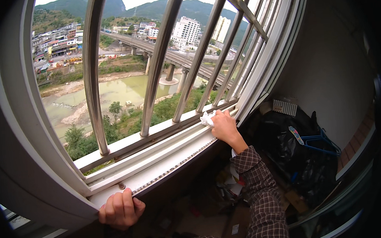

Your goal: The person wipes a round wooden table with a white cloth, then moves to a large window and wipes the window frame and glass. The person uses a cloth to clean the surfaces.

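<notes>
My right hand [225, 127] presses a crumpled white tissue [206, 118] against the white sliding window track [153, 155], near its far right end. At the near left corner, my left hand [121, 209] is curled over the front edge of the white windowsill [112, 192]. A thin metal chain [175, 167] lies along that edge, from beside my left thumb towards my right wrist. Close to my left fingers sits a small round metal fitting [121, 186]. Part of the tissue is hidden behind my right fingers.
Metal security bars [155, 62] stand just outside the track. Below the sill on the right are black plastic bags [275, 137], a blue clothes hanger [321, 141] and a cardboard box [239, 224]. Loose clutter lies in shadow on the floor. The view outside drops to a river.
</notes>
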Action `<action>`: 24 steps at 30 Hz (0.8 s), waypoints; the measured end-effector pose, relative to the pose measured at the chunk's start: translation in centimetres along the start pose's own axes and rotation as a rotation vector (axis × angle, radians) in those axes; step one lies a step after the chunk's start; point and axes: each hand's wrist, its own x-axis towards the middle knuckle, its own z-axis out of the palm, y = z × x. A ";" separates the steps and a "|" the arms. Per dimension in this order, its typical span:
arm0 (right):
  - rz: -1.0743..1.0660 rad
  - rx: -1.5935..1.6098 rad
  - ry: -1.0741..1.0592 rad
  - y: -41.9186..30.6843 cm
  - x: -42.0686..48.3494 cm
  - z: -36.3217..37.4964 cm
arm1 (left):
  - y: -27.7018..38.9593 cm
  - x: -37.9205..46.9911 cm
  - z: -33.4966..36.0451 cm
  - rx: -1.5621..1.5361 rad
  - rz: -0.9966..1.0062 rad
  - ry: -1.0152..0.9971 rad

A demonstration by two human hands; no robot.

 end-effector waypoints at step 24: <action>-0.157 0.175 0.107 -7.6 -2.9 -3.2 | -0.4 -0.3 -0.3 -0.074 0.036 -0.024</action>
